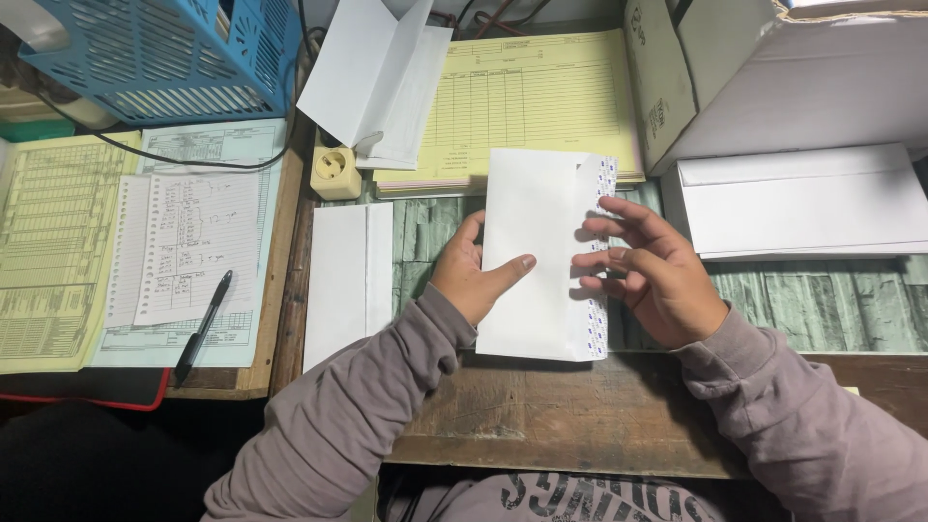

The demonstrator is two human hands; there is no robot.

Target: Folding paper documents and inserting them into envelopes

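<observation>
The worktop point(541, 416) is a worn wooden board with a green, plank-patterned sheet laid across its middle, and it carries paper everywhere: a yellow ruled form pad point(541, 97) at the back, a cardboard box point(773, 77) at the far right with a stack of white envelopes point(812, 203) lying in front of it, a blue plastic basket point(164, 53) at the far left, and below that a spread of printed forms point(145, 242) with a black pen point(201, 327) resting on them. A second flat envelope point(348, 280) lies just left of the hands, and a cream power socket point(334, 172) sits behind it beside an opened, empty envelope point(377, 77). In the middle, raised slightly off the surface and held upright toward the camera, is a long white envelope point(536, 256) with its flap open along the right edge, showing a patterned lining. The left hand point(474, 275) has a closed grip on the envelope's left edge, thumb pressed across the front and fingers behind. The right hand point(648, 275) has a loose, released grip, its fingertips point(592, 230) only resting against the flap. The envelope looks very light, thin and flexible, likely to bend or crease if pinched hard, and its smooth paper could slide between dry fingers. The sensible hold seems to be along the long edges, with a flat thumb, leaving the flap free.
</observation>
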